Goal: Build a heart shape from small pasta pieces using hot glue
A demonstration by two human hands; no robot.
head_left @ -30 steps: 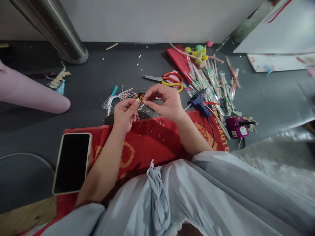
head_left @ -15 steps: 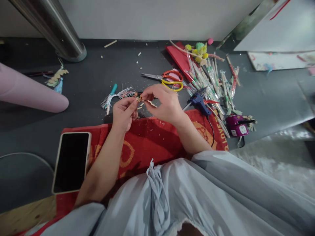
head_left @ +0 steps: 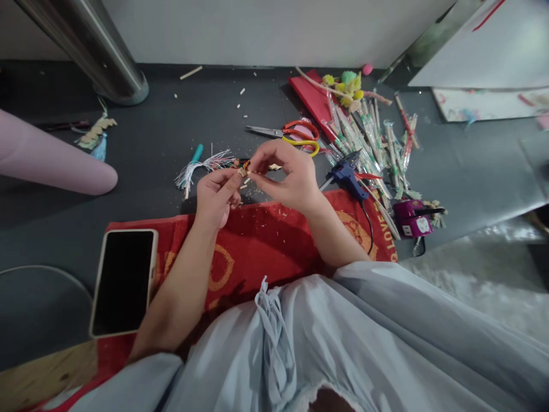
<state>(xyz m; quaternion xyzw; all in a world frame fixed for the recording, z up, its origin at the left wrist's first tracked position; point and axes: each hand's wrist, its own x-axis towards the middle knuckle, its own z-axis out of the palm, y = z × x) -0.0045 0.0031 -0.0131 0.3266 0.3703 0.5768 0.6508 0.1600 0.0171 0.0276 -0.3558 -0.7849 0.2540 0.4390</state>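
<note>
Between thumb and forefinger, my left hand (head_left: pixel 218 199) pinches a small pale piece (head_left: pixel 242 172) that looks like wood. My right hand (head_left: pixel 288 176) meets it from the right, thumb and forefinger closed at the piece's edge; what these fingertips grip is too small to make out. Just left of the hands lies a bundle of white strands (head_left: pixel 201 169) beside a teal stick (head_left: pixel 197 153). Small pale bits (head_left: pixel 246 182) and shavings are scattered below the fingers. Scissors with red and yellow handles (head_left: pixel 301 137) rest beyond my right hand.
A blue glue gun (head_left: pixel 348 178) lies right of my right hand, near many wrapped sticks (head_left: pixel 360 146). A purple device (head_left: pixel 412 218) stands farther right. A red towel (head_left: pixel 270 240) covers my lap edge, with a tablet-like device (head_left: pixel 124 283) at left. A metal post (head_left: pixel 115 63) rises behind.
My right hand has tilted slightly and its thumb and forefinger have shifted a little to the right at the small piece. My left hand keeps its pinch nearly unmoved.
</note>
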